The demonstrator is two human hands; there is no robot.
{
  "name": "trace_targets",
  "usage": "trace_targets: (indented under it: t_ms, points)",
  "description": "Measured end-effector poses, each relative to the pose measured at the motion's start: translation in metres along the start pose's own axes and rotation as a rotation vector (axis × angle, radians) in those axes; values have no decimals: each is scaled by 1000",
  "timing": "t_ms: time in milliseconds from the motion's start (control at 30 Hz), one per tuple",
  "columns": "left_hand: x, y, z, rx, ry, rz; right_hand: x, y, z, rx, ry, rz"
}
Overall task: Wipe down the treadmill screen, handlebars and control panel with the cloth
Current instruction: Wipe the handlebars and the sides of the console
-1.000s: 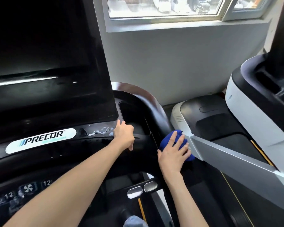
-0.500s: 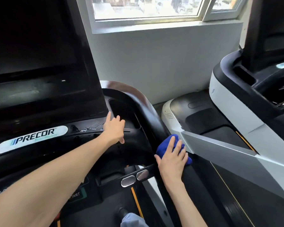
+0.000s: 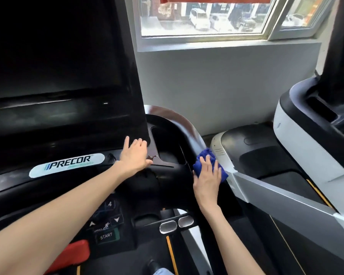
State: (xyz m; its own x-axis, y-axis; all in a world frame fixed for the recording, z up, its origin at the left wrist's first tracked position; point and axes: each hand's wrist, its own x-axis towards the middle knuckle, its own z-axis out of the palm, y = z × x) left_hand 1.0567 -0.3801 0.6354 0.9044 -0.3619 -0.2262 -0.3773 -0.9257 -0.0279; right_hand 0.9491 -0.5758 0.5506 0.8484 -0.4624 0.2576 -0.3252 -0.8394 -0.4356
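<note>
A black treadmill fills the left, with a dark screen [image 3: 54, 56] above a control panel [image 3: 105, 221] showing a START button. Its right handlebar [image 3: 179, 124] curves down from behind the screen. My right hand [image 3: 208, 175] presses a blue cloth [image 3: 204, 155] flat against the outer side of that handlebar, fingers spread over it. My left hand [image 3: 134, 155] rests open, palm down, on the console ledge beside the white brand label [image 3: 67, 164], just left of the cup recess [image 3: 165, 143].
A second treadmill [image 3: 298, 155], white and black, stands close on the right, its silver side rail [image 3: 282, 193] nearly touching the cloth. A grey wall with a window [image 3: 203, 14] lies ahead. Two metal pulse pads [image 3: 176, 224] and a red safety clip [image 3: 74, 253] sit below the panel.
My right hand has slid the cloth up along the handlebar. My left hand stayed on the console ledge. The view tilted down, showing more of the control panel.
</note>
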Motion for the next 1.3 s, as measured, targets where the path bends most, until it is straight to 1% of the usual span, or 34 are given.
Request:
trace_targets:
  t_ms: [67,100,133,200,233,267,300,367,433,467,533,567,600,667,700,733,800,833,867,900,1033,1133,1233,1300]
  points:
    - [-4,-8,-3,-23,-3,0,-2,-8,3,179,21,17]
    - [-7,-12,-5,-38,-10,0,1,-17,5,277,-13,37]
    - [-9,-16,-7,-47,-15,3,5,-26,8,371,-72,38]
    - [-15,-26,-9,-22,-27,28,11,-51,17,526,-255,10]
    - [-18,-31,-10,3,-39,40,9,-65,23,543,-350,-3]
    - [-21,-37,-11,26,-51,44,3,-78,32,502,-407,-31]
    - [-23,-42,-10,45,-61,40,-5,-89,39,436,-421,-89]
    - [-26,-52,-7,82,-80,31,-17,-102,49,369,-382,-275]
    - [-27,-57,-3,108,-110,28,-9,-106,52,356,-432,-438]
    - [-27,-59,-1,113,-131,29,2,-108,55,359,-459,-439]
    - [-27,-61,1,108,-158,32,17,-117,56,376,-454,-300]
    - [-26,-61,2,100,-162,30,18,-122,57,371,-444,-261]
    - [-25,-62,1,100,-160,31,14,-128,57,374,-448,-315]
    - [-23,-62,-1,122,-149,51,0,-129,52,389,-490,-534]
    - [-22,-62,-2,135,-145,60,-3,-124,49,398,-492,-599]
    - [-21,-62,-3,144,-147,65,0,-117,50,419,-476,-577]
    - [-19,-63,-6,144,-149,67,18,-111,53,503,-410,-332]
    - [-18,-64,-7,141,-150,70,27,-113,54,524,-412,-198]
    - [-16,-65,-8,139,-153,74,35,-117,55,530,-436,-116]
    - [-16,-67,-8,140,-160,81,42,-124,54,531,-472,-79]
    - [-12,-68,-8,171,-149,113,87,-135,57,644,-628,22]
    - [-9,-67,-8,195,-151,117,125,-137,57,694,-730,47]
    - [-5,-66,-8,193,-146,99,139,-143,56,744,-746,27]
    - [-7,-68,-6,178,-132,95,132,-136,54,702,-719,-8]
